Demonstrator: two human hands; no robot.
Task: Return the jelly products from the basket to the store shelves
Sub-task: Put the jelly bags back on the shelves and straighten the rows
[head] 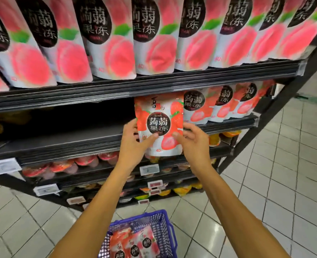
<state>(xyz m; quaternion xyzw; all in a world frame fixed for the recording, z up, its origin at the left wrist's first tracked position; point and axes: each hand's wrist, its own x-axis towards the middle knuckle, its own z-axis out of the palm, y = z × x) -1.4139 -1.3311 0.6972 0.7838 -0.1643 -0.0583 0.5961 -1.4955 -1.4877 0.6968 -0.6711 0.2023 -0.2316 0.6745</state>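
Note:
A strawberry jelly pouch (159, 125), white and red with a black round label, is held upright in front of the middle shelf (64, 144). My left hand (135, 144) grips its left edge and my right hand (193, 140) grips its right edge. Just right of it, a row of matching strawberry pouches (222, 103) stands on the same shelf. The dark gap left of the held pouch holds no pouches. On the floor below, a blue basket (159, 218) holds several more strawberry pouches (133, 243).
Peach jelly pouches (154, 38) fill the top shelf. Lower shelves hold jelly cups (87, 161) and white price tags (149, 169). The black shelf frame (276, 107) slants down at the right, with grey tiled floor (276, 179) beyond.

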